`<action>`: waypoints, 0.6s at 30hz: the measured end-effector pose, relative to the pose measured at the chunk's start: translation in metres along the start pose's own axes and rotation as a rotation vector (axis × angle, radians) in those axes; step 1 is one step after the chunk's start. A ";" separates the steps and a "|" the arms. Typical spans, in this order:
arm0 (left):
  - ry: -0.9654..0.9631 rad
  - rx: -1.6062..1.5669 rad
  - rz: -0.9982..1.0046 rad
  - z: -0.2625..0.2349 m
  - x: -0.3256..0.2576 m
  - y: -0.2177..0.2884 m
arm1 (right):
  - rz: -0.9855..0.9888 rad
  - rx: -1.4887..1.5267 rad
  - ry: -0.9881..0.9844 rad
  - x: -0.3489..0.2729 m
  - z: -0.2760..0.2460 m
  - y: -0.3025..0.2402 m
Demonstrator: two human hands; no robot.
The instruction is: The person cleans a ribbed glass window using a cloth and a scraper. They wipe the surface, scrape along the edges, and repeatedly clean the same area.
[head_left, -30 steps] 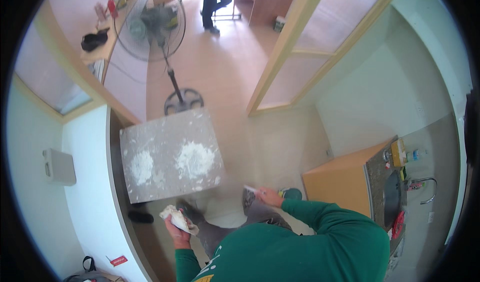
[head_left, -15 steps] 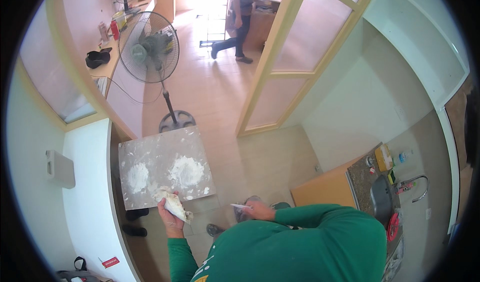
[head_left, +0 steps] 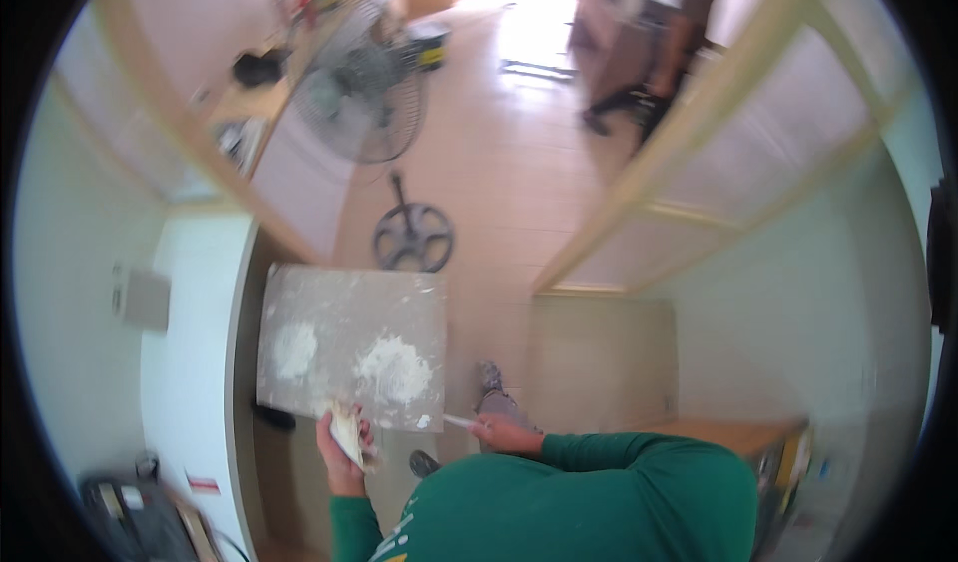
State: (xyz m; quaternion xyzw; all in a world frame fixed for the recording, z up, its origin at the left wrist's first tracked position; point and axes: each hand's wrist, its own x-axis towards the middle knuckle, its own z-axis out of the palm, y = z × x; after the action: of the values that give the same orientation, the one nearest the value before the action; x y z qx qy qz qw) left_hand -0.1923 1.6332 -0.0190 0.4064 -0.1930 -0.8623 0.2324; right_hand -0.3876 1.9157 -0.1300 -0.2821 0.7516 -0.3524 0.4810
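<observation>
My left hand (head_left: 329, 452) is closed around a pale, cream-white crumpled lump (head_left: 348, 436), dough-like or wrapped; its kind is unclear. It is held at the near edge of a grey square board (head_left: 349, 297). Two patches of white powdery or pasty material lie on the board, a smaller left patch (head_left: 296, 350) and a larger right patch (head_left: 396, 367). By the board's near right corner, my right hand (head_left: 507, 436) grips a thin white stick-like tool (head_left: 459, 421), its tip pointing left. Motion blur hides the finer details.
A standing fan (head_left: 361, 103) is beyond the board, beside a long cluttered counter (head_left: 235, 113). To the left, a white ledge (head_left: 195, 362) carries a pale jug (head_left: 145, 297). A framed partition (head_left: 689, 173) stands right. Another person (head_left: 679, 53) is at the far right.
The view has swung, so the room sits differently in it and the right-hand sink has left it. The thin tool is now nearer the board's corner. Both hands keep their holds.
</observation>
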 end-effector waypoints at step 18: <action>0.086 0.005 0.822 0.276 -0.048 0.160 | -0.816 0.318 -0.037 0.228 -0.275 -0.439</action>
State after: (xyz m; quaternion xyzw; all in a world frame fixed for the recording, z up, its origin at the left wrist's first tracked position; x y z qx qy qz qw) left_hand -0.3447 1.5691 0.2580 0.3317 -0.3313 -0.6795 0.5643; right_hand -0.6894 1.5530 0.1815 -0.4850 0.5061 -0.6196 0.3531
